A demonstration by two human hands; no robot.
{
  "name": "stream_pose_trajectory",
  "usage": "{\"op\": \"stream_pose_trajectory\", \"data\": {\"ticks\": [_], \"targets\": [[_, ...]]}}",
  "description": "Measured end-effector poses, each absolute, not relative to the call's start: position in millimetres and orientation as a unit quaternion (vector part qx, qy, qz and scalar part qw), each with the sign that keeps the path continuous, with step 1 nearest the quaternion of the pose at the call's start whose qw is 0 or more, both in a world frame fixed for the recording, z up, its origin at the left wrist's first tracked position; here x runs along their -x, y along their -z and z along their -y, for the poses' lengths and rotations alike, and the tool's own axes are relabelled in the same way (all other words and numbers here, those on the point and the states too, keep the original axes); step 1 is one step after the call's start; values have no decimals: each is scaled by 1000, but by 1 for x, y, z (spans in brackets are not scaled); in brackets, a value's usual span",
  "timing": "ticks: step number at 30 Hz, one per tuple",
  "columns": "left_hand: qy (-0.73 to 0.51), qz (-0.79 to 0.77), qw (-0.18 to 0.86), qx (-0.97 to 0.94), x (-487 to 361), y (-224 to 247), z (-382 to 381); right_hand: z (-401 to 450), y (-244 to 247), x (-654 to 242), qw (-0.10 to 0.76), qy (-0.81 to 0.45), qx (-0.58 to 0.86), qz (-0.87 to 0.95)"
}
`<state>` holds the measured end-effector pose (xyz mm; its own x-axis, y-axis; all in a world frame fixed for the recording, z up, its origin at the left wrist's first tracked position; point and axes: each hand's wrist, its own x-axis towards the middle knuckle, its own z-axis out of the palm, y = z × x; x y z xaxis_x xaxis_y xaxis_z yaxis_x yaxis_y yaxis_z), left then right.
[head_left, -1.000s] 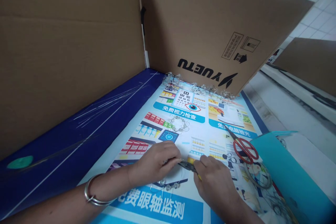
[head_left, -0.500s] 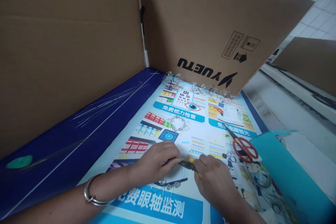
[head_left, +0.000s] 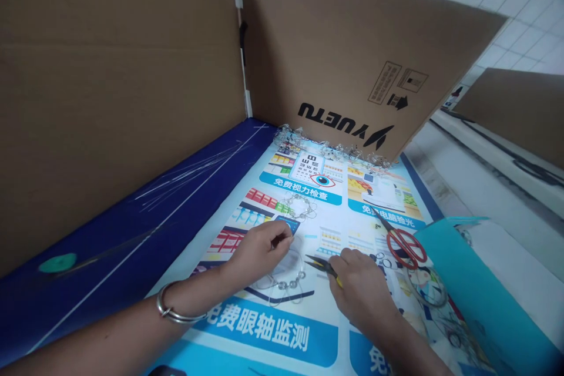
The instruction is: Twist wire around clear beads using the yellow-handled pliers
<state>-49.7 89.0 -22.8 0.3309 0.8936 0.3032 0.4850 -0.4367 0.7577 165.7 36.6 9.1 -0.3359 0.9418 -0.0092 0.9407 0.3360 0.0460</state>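
"What am I holding?"
"Your right grip is wrapped round the pliers, their tips parted."
"And my left?"
"Your left grip pinches the beaded wire, its beads just below it."

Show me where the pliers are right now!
In the head view, the pliers are just right of and below the middle, held in the right hand, beside the string of clear beads.
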Motion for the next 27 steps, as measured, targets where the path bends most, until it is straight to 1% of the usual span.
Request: {"op": "stream_pose_trajectory", "data": {"ticks": [6, 10, 14, 19, 22, 27], "targets": [[-304, -540, 251, -744, 53, 21, -81, -21, -28, -166, 52, -20, -565, -823], [-290, -565, 235, -735, 56, 18, -68, -10, -36, -158, 73, -33, -559, -826], [-275, -584, 225, -730, 57, 15, -48, -11, -38, -143, 58, -42, -556, -828], [-253, -603, 214, -726, 58, 12, -20, -13, -41, -136, 22, -49, -599, -799], [-248, -608, 207, -726, 61, 12, -8, -1, -43, -141, 12, -18, -621, -784], [-236, -615, 202, -725, 63, 12, 1, 37, -39, -146, 9, 69, -625, -778]]}}
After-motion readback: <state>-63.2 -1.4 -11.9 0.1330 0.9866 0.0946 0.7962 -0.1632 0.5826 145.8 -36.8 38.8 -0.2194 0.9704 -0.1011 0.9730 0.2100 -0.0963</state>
